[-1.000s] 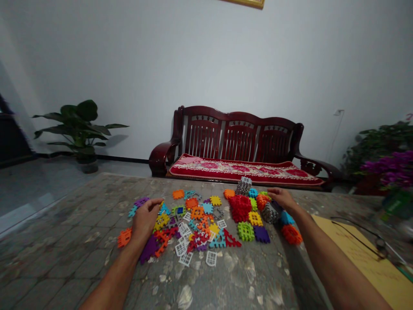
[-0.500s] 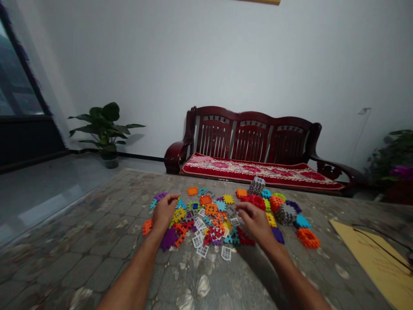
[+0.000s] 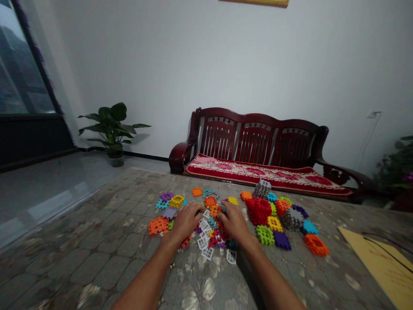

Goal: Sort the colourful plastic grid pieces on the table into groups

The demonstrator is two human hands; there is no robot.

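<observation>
Over the middle of a pile of interlocking plastic tiles, my left hand (image 3: 187,220) is spread with its fingers pointing right, near a white window-shaped piece (image 3: 206,214). My right hand (image 3: 235,221) reaches in from the other side, thumb and forefinger apart beside an orange tile (image 3: 215,210). No piece shows clearly in either hand. Between the hands lie more white window pieces (image 3: 202,242) and small red pieces (image 3: 218,237). Left of my left hand are a yellow tile (image 3: 177,200) and an orange tile with openings (image 3: 158,225). My palms hide part of the pile.
On the right stand a red built block (image 3: 259,210), grey stacks (image 3: 292,218) and a green tile (image 3: 265,235). Yellow cardboard (image 3: 377,262) with a black cord lies at the right edge. Beyond the patterned tablecloth (image 3: 129,258) is a wooden bench (image 3: 251,133).
Both hands have moved inward toward each other over the pile. A green tile now shows on the right, a yellow one farther left. The view has shifted slightly.
</observation>
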